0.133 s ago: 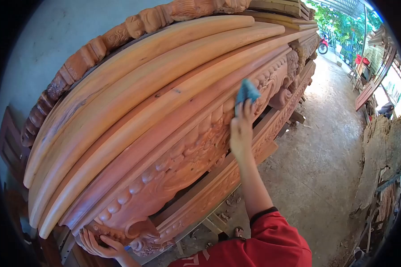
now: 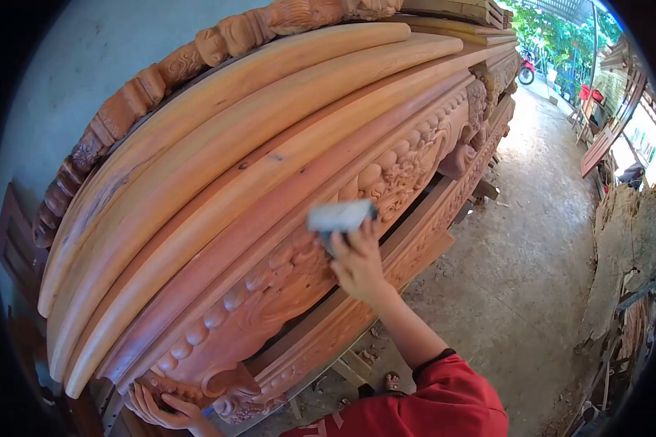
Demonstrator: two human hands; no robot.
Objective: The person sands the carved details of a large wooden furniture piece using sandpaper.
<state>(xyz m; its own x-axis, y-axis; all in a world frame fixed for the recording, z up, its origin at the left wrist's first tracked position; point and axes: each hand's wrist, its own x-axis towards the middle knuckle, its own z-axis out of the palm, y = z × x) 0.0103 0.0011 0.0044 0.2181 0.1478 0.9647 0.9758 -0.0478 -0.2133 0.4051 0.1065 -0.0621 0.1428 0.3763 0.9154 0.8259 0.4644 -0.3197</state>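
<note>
My right hand point(image 2: 358, 264) holds a blurred flat pad point(image 2: 340, 215), whitish on top with a dark blue-green edge, over the carved side of a large reddish wooden piece point(image 2: 270, 295). Rounded bead carvings and floral relief run along that side. At the lower left my left hand point(image 2: 160, 408) rests with its fingers spread on the carved corner. Long smooth curved wooden beams point(image 2: 219, 138) lie above the carving.
A carved wooden strip point(image 2: 178, 65) runs along the blue wall. Concrete floor point(image 2: 510, 255) lies to the right, with rough boards point(image 2: 619, 247) at its edge. A red motorbike point(image 2: 526, 69) stands far back.
My right hand has moved down and to the left along the carving with the pad, whose whitish face now shows. My left hand stays on the corner.
</note>
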